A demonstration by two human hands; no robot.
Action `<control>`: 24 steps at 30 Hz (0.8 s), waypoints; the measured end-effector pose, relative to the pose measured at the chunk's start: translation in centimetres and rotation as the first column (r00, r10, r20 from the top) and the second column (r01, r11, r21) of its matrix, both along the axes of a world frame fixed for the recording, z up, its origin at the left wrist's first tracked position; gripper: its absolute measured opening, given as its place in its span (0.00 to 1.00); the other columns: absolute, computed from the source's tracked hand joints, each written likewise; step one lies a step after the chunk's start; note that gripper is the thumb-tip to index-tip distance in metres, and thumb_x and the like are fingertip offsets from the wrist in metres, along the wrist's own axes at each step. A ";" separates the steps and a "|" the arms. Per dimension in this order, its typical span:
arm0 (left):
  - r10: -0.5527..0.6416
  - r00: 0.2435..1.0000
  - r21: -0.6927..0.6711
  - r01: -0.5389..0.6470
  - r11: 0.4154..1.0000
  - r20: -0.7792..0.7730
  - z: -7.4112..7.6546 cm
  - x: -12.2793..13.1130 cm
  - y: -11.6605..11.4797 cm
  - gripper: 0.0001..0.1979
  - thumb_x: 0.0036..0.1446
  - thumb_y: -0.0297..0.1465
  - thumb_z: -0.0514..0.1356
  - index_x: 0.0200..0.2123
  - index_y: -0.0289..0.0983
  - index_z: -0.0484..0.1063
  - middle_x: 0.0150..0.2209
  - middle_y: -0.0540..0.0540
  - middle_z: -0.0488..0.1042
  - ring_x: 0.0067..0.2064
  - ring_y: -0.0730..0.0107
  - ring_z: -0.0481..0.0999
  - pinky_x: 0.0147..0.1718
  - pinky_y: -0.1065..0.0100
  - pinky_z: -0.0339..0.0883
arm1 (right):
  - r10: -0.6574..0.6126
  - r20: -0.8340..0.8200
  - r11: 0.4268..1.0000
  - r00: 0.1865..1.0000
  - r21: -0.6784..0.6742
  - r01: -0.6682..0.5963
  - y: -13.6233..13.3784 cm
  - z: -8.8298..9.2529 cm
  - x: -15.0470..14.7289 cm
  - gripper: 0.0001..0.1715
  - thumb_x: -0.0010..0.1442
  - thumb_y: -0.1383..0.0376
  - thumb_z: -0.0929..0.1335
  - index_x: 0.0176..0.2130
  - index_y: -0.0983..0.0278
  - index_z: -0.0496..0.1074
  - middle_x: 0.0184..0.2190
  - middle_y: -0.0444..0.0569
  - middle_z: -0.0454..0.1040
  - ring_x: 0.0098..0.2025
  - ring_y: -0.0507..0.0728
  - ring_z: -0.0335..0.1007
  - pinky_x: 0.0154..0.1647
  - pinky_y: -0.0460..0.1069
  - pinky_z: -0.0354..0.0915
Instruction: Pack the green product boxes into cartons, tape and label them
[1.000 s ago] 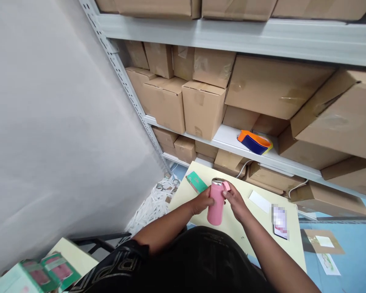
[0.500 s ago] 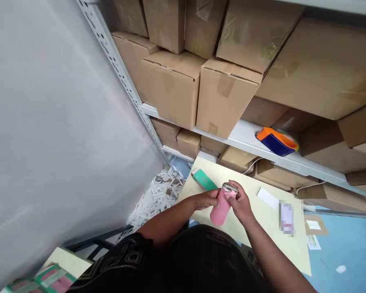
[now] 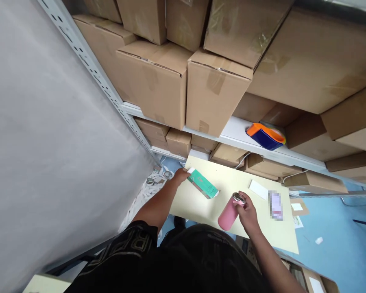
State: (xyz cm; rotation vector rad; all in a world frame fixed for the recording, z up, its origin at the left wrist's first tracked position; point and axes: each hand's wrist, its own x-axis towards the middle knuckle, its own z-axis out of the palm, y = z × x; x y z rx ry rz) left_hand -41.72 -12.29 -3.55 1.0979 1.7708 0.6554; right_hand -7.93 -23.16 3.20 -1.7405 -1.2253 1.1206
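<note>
in our right hand (image 3: 247, 211) we grasp a pink bottle (image 3: 227, 216) near its shiny silvery top, thumb on the near side and fingers curled round the far side. we have the bottle tilted over the near edge of the pale yellow table (image 3: 183, 203), its top towards the far right and its base towards the near left. our left hand (image 3: 182, 176) is at the far left of the table, touching the left end of a green box (image 3: 203, 184), which slants from far left to near right; the hand hides the contact, so we cannot tell whether the fingers have closed on it.

to the right of the bottle we see a flat white piece (image 3: 258, 189), and just beside it a blurred-out pale purple item (image 3: 275, 205). on the shelf (image 3: 234, 131) beyond the table sits an orange and blue tape dispenser (image 3: 266, 137), with cardboard boxes (image 3: 218, 95) stacked to its left. at the left, paper scraps (image 3: 137, 203) lie along the grey wall (image 3: 64, 162).
</note>
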 end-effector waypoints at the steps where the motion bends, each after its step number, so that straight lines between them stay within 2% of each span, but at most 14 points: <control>1: -0.028 1.000 0.009 0.028 1.000 -0.005 0.0 0.2 -0.1 0.09 0.64 0.32 0.64 0.44 0.33 0.76 0.43 0.45 0.78 0.44 0.59 0.79 0.44 0.60 0.75 | -0.005 -0.001 1.000 1.000 0.003 0.005 -0.1 -0.1 0.3 0.37 0.52 0.54 0.74 0.58 0.63 0.70 0.54 0.57 0.79 0.54 0.66 0.77 0.58 0.60 0.71; 3: -0.090 0.996 0.052 0.091 0.994 -0.026 0.4 0.8 -0.9 0.02 0.61 0.27 0.63 0.37 0.35 0.77 0.35 0.48 0.78 0.40 0.62 0.78 0.43 0.64 0.72 | -0.019 -0.011 1.000 1.000 0.017 0.019 -0.3 0.0 0.9 0.36 0.52 0.55 0.74 0.58 0.63 0.71 0.53 0.56 0.79 0.54 0.65 0.77 0.57 0.59 0.72; 5: -0.171 0.980 0.169 0.186 0.968 -0.101 1.0 1.7 -2.6 0.03 0.61 0.26 0.62 0.37 0.37 0.77 0.37 0.49 0.78 0.41 0.63 0.78 0.45 0.65 0.70 | -0.049 -0.021 0.998 0.999 0.031 0.049 -0.2 0.4 1.8 0.36 0.51 0.55 0.74 0.57 0.63 0.71 0.54 0.56 0.79 0.53 0.65 0.77 0.56 0.59 0.72; 7: -0.240 0.939 0.316 0.311 0.896 -0.245 1.5 3.0 -4.8 0.05 0.63 0.27 0.60 0.40 0.38 0.77 0.40 0.47 0.79 0.43 0.62 0.78 0.47 0.64 0.70 | -0.104 -0.043 0.993 0.994 0.049 0.106 0.1 1.2 3.0 0.35 0.52 0.56 0.74 0.57 0.62 0.72 0.53 0.55 0.79 0.52 0.65 0.77 0.54 0.59 0.73; 9: -0.262 0.883 0.423 0.425 0.800 -0.390 1.7 4.6 -7.1 0.07 0.66 0.29 0.58 0.43 0.38 0.76 0.44 0.44 0.80 0.47 0.60 0.78 0.50 0.61 0.70 | -0.180 -0.102 0.976 0.978 0.103 0.191 0.7 2.3 4.1 0.34 0.51 0.58 0.73 0.57 0.62 0.72 0.52 0.54 0.79 0.52 0.65 0.77 0.55 0.60 0.72; 11: -0.256 0.847 0.478 0.484 0.733 -0.466 1.7 6.2 -9.0 0.09 0.68 0.28 0.55 0.45 0.38 0.76 0.48 0.41 0.79 0.51 0.58 0.77 0.54 0.58 0.70 | -0.233 -0.210 0.942 0.950 0.195 0.274 1.7 3.6 4.9 0.33 0.51 0.59 0.73 0.56 0.61 0.72 0.52 0.53 0.78 0.53 0.65 0.76 0.57 0.62 0.70; 13: -0.248 0.829 0.521 0.518 0.678 -0.502 1.4 7.5 -10.3 0.11 0.70 0.28 0.53 0.47 0.37 0.75 0.51 0.40 0.78 0.54 0.58 0.76 0.57 0.55 0.70 | -0.219 -0.318 0.906 0.922 0.285 0.314 2.8 4.9 5.0 0.32 0.52 0.59 0.72 0.57 0.60 0.71 0.53 0.52 0.77 0.55 0.65 0.76 0.59 0.64 0.68; 15: -0.257 0.816 0.547 0.547 0.634 -0.517 1.2 8.4 -10.9 0.12 0.70 0.28 0.52 0.47 0.37 0.75 0.53 0.40 0.77 0.56 0.59 0.75 0.59 0.54 0.70 | -0.162 -0.353 0.887 0.922 0.358 0.293 3.9 6.1 4.1 0.32 0.53 0.60 0.71 0.58 0.60 0.69 0.53 0.52 0.77 0.55 0.65 0.75 0.60 0.65 0.67; 18: -0.298 0.797 0.558 0.587 0.586 -0.525 1.2 9.2 -11.5 0.11 0.70 0.28 0.53 0.46 0.37 0.76 0.53 0.40 0.77 0.56 0.60 0.75 0.59 0.55 0.71 | -0.061 -0.291 0.894 0.955 0.409 0.182 5.0 6.9 1.8 0.32 0.53 0.60 0.72 0.57 0.60 0.69 0.54 0.54 0.76 0.56 0.65 0.74 0.60 0.63 0.68; 21: -0.332 0.785 0.554 0.609 0.567 -0.523 1.5 9.8 -12.2 0.11 0.69 0.27 0.54 0.46 0.36 0.76 0.53 0.41 0.77 0.55 0.60 0.75 0.57 0.57 0.72 | 0.022 -0.249 0.919 0.968 0.388 0.078 5.1 6.3 -0.3 0.32 0.54 0.59 0.72 0.57 0.61 0.68 0.54 0.56 0.76 0.56 0.64 0.74 0.58 0.61 0.69; 24: -0.334 0.785 0.548 0.608 0.575 -0.521 1.6 10.5 -13.0 0.11 0.68 0.27 0.53 0.45 0.36 0.76 0.52 0.40 0.77 0.53 0.60 0.76 0.54 0.58 0.74 | 0.078 -0.206 0.925 0.976 0.380 0.006 4.5 4.6 -0.9 0.35 0.52 0.60 0.73 0.58 0.62 0.66 0.55 0.57 0.75 0.58 0.64 0.74 0.60 0.60 0.69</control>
